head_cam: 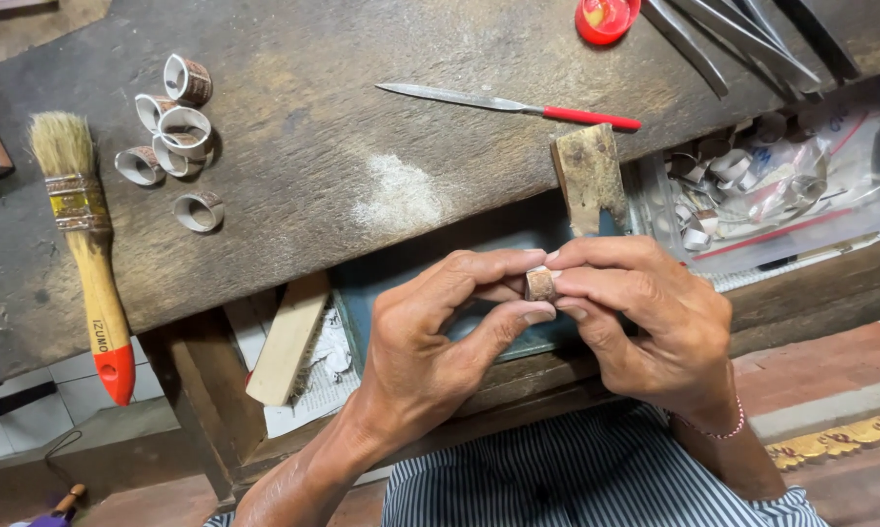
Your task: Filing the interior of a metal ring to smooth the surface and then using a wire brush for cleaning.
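Observation:
My left hand (435, 342) and my right hand (645, 327) meet in front of the dark wooden workbench (313, 166), just below its notched edge. Between the fingertips of both hands sits a small brownish metal ring (540, 284), pinched from both sides. A worn wooden bench peg (588, 176) juts out right above my right fingers. Several silver ring bands (178, 132) lie in a loose cluster at the bench's far left.
A needle file with a red handle (518, 105) lies across the bench top. A paintbrush with a wooden, red-tipped handle (88, 254) rests at the left. A clear bag of metal rings (762, 181) sits at right, a red lid (604, 18) and long metal tools (742, 39) at top right.

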